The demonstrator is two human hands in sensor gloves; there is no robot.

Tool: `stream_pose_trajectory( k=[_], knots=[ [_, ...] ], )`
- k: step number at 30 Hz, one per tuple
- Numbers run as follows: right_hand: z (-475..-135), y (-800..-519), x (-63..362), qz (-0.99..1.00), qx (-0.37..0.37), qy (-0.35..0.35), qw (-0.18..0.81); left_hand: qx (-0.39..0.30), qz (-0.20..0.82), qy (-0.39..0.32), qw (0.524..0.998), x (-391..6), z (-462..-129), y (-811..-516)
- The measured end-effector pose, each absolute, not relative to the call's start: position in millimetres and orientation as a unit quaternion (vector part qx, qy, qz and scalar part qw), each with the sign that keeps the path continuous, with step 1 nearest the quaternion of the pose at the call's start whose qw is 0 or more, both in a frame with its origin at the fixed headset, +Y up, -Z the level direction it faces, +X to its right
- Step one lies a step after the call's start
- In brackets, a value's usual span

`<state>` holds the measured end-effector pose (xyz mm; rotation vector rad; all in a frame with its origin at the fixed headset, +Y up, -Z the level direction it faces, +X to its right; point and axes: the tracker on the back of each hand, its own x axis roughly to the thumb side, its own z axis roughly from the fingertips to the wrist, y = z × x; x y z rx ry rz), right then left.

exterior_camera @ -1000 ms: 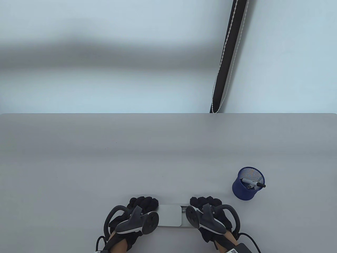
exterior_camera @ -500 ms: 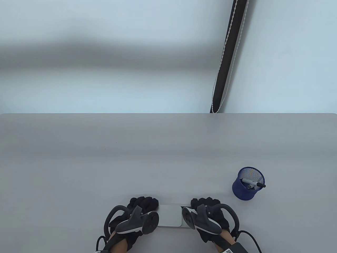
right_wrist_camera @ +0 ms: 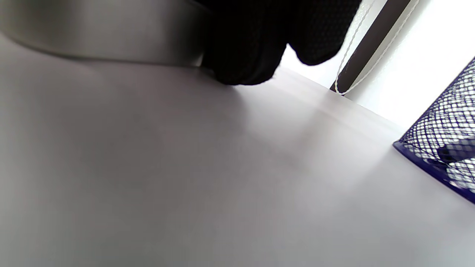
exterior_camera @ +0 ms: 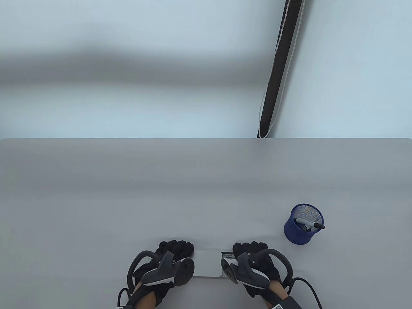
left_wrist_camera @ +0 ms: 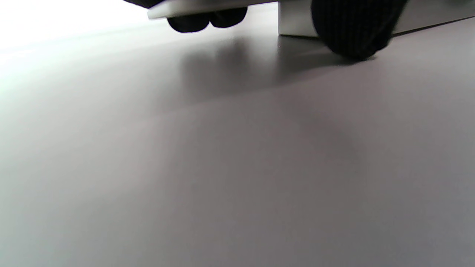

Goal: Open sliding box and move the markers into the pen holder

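Pale grey sliding box (exterior_camera: pixel 207 263), flat and rectangular with rounded corners, lying at six o'clock on the table, close to the near edge, long side running left to right. Gripped at both ends, so only the middle of the lid on show. Lid slid a little toward nine o'clock, leaving a narrow gap at the right end with printed marker barrels (exterior_camera: pixel 227 256) just visible inside. Blue mesh pen holder (exterior_camera: pixel 302 225), round and upright, standing at about four o'clock, well apart from the box. Two markers (exterior_camera: pixel 308 224) leaning inside it, grey-white barrels, one black cap poking out over the rim toward three o'clock.
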<state>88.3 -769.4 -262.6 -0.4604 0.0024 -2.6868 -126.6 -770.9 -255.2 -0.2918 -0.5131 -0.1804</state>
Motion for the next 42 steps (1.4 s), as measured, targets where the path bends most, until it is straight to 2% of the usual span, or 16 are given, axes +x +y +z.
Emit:
stream_pose_trajectory(
  k=[13,30,42],
  knots=[
    [-263,-770,96,-0.97,-0.173,-0.001,0.169,-0.144,-0.089,-0.252,0.953,-127,-255,-771],
    [-266,-765,120,-0.993,-0.122,-0.001,0.003,-0.143,-0.09,-0.253,0.953,-127,-255,-771],
    [-269,-765,131,-0.994,-0.091,-0.025,-0.058,-0.14,-0.092,-0.255,0.952,-126,-255,-771]
  ],
)
